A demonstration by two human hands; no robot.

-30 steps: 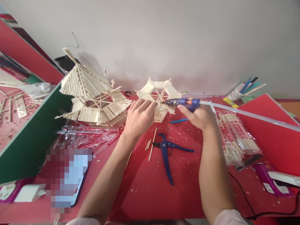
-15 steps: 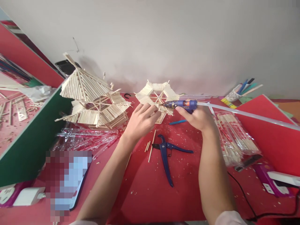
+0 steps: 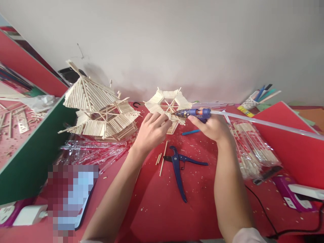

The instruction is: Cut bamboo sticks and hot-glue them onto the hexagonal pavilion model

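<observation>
My right hand (image 3: pixel 211 126) is wrapped round a blue hot glue gun (image 3: pixel 193 112), with a long clear glue stick (image 3: pixel 253 121) running out of its back to the right. The gun's dark nozzle points left, close to the fingers of my left hand (image 3: pixel 153 130). Those fingers are curled together in a pinch in front of a six-sided roof frame (image 3: pixel 169 93) of pale wooden sticks; whatever they hold is hidden. Nearer to me lie blue cutting pliers (image 3: pixel 178 172) with spread handles, and a few short cut sticks (image 3: pixel 159 158) beside their jaw.
A larger stick pagoda (image 3: pixel 96 104) stands at the left on clear plastic wrap (image 3: pixel 93 150). Bagged sticks (image 3: pixel 249 145) lie at the right by a pen holder (image 3: pixel 250 102). A phone (image 3: pixel 78 199) rests front left. Green (image 3: pixel 32 148) and red (image 3: pixel 291 141) partitions flank the desk.
The whole view has shifted very slightly. My hands and the glue gun keep nearly the same pose at the roof frame.
</observation>
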